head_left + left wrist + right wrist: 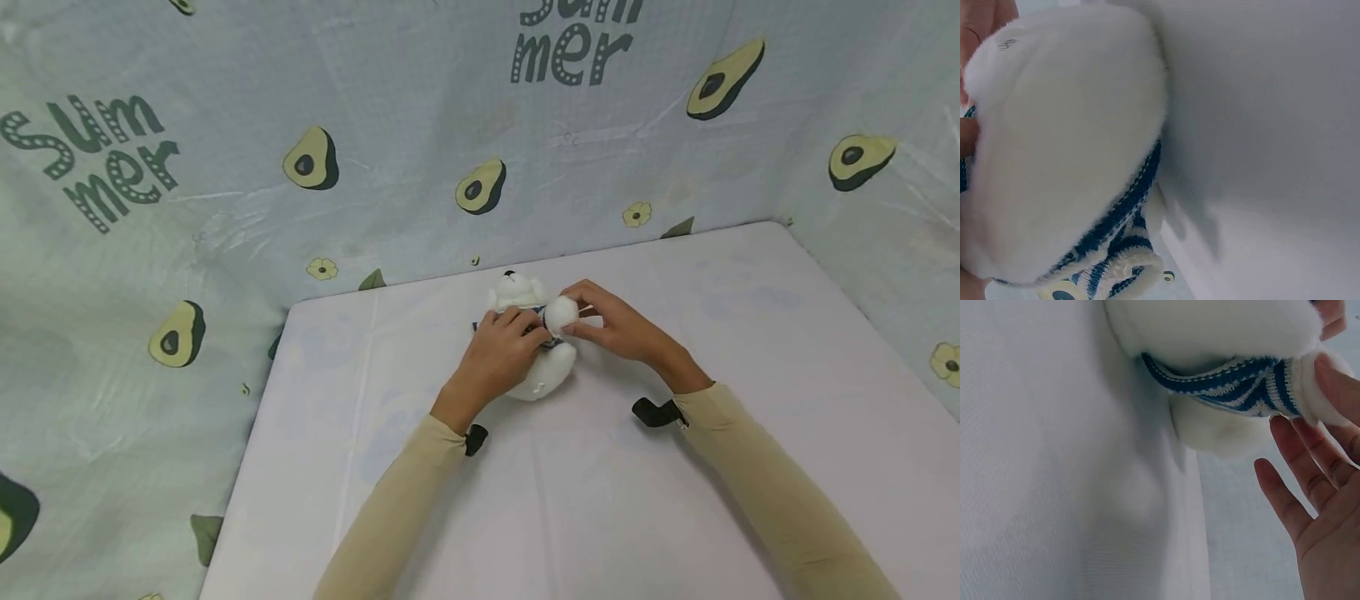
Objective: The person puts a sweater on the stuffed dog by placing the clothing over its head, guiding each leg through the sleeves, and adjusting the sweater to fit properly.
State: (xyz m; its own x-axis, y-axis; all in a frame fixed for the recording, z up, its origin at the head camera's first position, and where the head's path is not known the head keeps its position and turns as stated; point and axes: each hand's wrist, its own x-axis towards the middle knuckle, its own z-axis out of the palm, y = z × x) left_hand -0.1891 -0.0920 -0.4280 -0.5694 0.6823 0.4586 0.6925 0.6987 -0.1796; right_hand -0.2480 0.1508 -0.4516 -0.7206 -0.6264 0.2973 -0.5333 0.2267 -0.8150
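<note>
A white plush bear (543,377) lies on the table with its head at the far end. It wears a blue-and-white knit sweater (1229,381) with a patterned sleeve. Over the bear's chest, my left hand (497,354) grips the body with bent fingers, covering much of the sweater. My right hand (626,327) pinches the bear's round white paw (561,316) between thumb and fingers, just past the sleeve cuff. In the right wrist view its little finger stands away from the sleeve. The bear's white lower body (1072,137) fills much of the left wrist view.
A white-covered table (600,517) spreads around the bear. Behind it and along its sides hangs a pale curtain (405,108) printed with avocados and lettering. Black wrist mounts (654,412) stick out near both sleeves.
</note>
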